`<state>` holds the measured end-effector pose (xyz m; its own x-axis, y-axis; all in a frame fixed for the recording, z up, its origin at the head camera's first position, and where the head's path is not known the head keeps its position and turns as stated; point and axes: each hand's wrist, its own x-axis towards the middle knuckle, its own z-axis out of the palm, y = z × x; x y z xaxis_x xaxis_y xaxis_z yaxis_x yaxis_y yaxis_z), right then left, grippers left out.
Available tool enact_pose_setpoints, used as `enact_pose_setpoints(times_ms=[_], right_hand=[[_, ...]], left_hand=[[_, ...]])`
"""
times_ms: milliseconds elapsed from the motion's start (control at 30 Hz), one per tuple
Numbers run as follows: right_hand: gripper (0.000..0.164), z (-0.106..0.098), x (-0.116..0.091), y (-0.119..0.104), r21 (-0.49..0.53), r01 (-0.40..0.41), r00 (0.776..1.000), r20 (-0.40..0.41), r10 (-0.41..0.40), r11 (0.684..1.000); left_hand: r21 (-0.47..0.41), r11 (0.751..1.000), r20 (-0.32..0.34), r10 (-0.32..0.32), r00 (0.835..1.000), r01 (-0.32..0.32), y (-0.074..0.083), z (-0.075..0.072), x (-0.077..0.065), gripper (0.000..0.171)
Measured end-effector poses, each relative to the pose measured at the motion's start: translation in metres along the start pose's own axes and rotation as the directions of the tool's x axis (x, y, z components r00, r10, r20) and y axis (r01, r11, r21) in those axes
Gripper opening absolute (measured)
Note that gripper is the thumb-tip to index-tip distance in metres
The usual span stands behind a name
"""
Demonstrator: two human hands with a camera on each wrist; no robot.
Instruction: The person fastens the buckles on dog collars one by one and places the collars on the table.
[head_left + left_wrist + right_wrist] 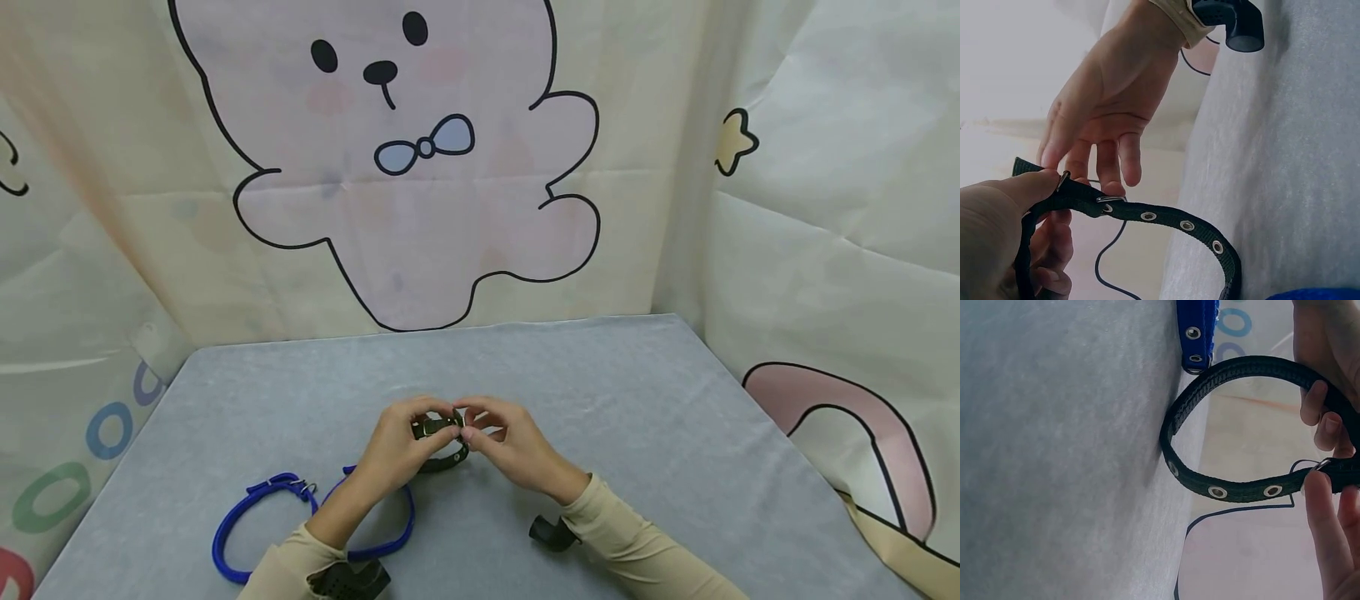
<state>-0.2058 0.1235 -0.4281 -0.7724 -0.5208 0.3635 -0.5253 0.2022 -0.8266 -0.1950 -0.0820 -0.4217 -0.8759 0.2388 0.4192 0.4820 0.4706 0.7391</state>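
A dark green collar (447,461) with metal eyelets is held up in a loop between both hands, over the middle of the table. My left hand (405,442) grips its buckle end, the thumb (1034,187) lying across the strap. On the other side, my right hand (517,446) pinches the strap near the metal buckle (1321,464) with thumb and fingertips. In the left wrist view, the short strap end (1025,167) sticks out past the left thumb. The row of eyelets runs along the lower strap (1244,492) in the right wrist view.
Blue collar loops lie at the front left, one loop (225,533) left of my left forearm and another loop (408,521) partly behind it. Black wrist devices, one on the left (352,581) and one on the right (552,533), sit low over the grey tablecloth (675,483).
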Motion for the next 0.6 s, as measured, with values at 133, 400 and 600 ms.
enact_pose_setpoints(times_ms=[133,400,600], right_hand=[[0.033,0.0003,-0.0002,0.0018,-0.008,0.028,1.0,-0.012,-0.028,1.0],[0.036,0.0019,-0.0013,0.0032,-0.06,0.077,0.997,-0.006,-0.077,0.995],[0.034,0.0017,-0.0029,-0.0003,-0.116,0.105,0.993,-0.049,-0.111,0.988]], left_hand=[[-0.006,1.0,0.013,-0.005,1.0,0.006,0.0,0.0001,0.0003,0.012],[-0.066,0.997,0.012,-0.033,0.999,0.034,-0.0001,-0.0013,0.0004,0.01],[-0.103,0.99,0.046,-0.093,0.995,0.097,0.0048,-0.0027,0.0002,0.015]])
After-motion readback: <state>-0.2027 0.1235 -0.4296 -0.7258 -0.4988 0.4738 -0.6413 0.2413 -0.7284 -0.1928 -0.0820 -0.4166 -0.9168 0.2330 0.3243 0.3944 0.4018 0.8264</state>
